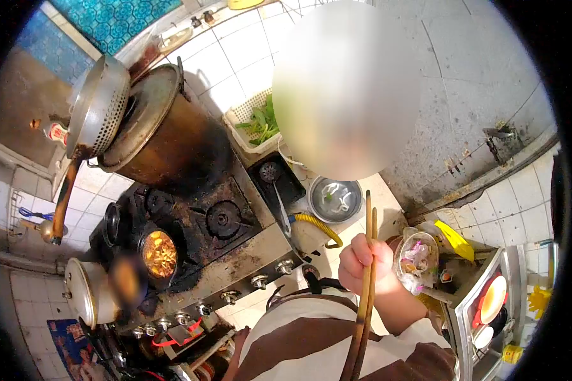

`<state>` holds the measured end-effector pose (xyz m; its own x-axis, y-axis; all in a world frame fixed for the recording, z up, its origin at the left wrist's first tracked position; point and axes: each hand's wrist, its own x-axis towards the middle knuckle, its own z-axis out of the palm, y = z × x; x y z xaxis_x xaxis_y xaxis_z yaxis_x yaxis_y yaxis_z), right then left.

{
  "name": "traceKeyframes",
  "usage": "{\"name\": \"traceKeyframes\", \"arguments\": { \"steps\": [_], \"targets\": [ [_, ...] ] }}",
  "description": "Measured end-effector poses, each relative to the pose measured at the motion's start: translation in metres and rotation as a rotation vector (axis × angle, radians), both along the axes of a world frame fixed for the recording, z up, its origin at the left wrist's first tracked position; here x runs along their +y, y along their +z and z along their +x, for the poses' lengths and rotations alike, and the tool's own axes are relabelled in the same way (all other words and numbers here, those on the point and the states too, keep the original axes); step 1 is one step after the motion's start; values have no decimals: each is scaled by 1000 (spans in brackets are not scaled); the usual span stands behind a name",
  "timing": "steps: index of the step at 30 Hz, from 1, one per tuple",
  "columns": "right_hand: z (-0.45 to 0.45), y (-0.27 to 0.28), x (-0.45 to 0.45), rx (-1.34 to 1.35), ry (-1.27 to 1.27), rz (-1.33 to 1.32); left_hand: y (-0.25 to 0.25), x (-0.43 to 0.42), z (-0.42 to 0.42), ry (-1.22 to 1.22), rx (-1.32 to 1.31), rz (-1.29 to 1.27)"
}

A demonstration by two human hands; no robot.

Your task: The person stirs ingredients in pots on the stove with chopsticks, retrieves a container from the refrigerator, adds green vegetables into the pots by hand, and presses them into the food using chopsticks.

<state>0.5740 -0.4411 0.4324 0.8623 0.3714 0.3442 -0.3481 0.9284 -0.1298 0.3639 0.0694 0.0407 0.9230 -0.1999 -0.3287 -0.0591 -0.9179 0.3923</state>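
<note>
My right hand [365, 261] is closed around a pair of long wooden chopsticks [365, 305], their tips pointing up past a metal bowl [335, 200] with pale strips in liquid. At the lower left of my striped shirt, a small bit of skin, seemingly my left hand [239, 341], shows low beside the stove front; its fingers cannot be made out. On the stove [235, 254], a small pot [159, 255] holds reddish-brown food in liquid.
A large blackened lidded pot [171, 136] stands at the back of the stove, a perforated metal pan [98, 105] beside it. A ladle [278, 197] rests in a black tray. Greens fill a white basket [241, 117]. A clear bag-lined container [418, 259] is right of my hand.
</note>
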Motion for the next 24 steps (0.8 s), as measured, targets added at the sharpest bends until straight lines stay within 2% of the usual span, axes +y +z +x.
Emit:
{"name": "traceKeyframes", "arguments": {
  "steps": [3,9,10,13,15,17,22,24],
  "targets": [
    [5,-21,0,73,-18,68,-2,1,1,-99,84,121],
    [7,-24,5,154,-56,-148,-15,-2,-12,406,256,-227],
    [6,-24,8,150,-71,-178,-15,0,-14,187,59,-184],
    [4,-26,18,170,-139,-287,-14,4,-5,23,100,-45],
    [3,-29,29,199,-138,-294,9,2,1,456,283,-451],
    [2,-28,43,216,-148,-317,46,-6,10,715,372,-636],
    [11,-35,84,234,-81,-210,87,-3,14,909,461,-515],
    [14,-35,103,232,-58,-247,149,-16,24,1057,453,-589]
  ]
}}
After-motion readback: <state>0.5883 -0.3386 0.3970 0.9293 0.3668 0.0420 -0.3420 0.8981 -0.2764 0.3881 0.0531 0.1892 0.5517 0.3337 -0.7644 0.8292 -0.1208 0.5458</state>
